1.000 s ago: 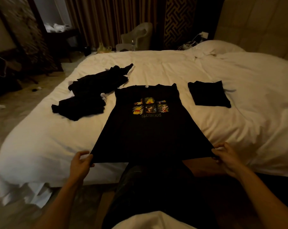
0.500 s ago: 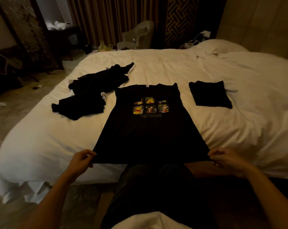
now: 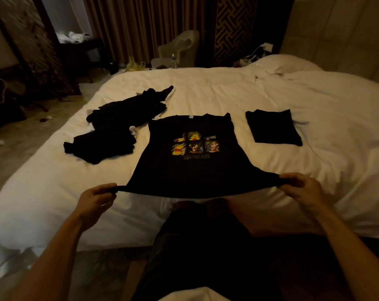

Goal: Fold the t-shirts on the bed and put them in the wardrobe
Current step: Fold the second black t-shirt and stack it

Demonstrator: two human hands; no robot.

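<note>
The left hand [image 3: 95, 202] and right hand [image 3: 303, 192] are pinching the hem corners of the printed t-shirt [image 3: 193, 170] lying on the bed [image 3: 227, 90] — both grips closed on cloth. The fold is starting; next is likely carrying the hem evenly to the collar.

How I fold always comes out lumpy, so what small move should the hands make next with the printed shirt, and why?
Probably carry the hem forward and lay it at the collar, halving the printed shirt. The left hand and right hand each pinch a hem corner. The hem is lifted and taut, and the upper part lies flat on the bed.
</note>
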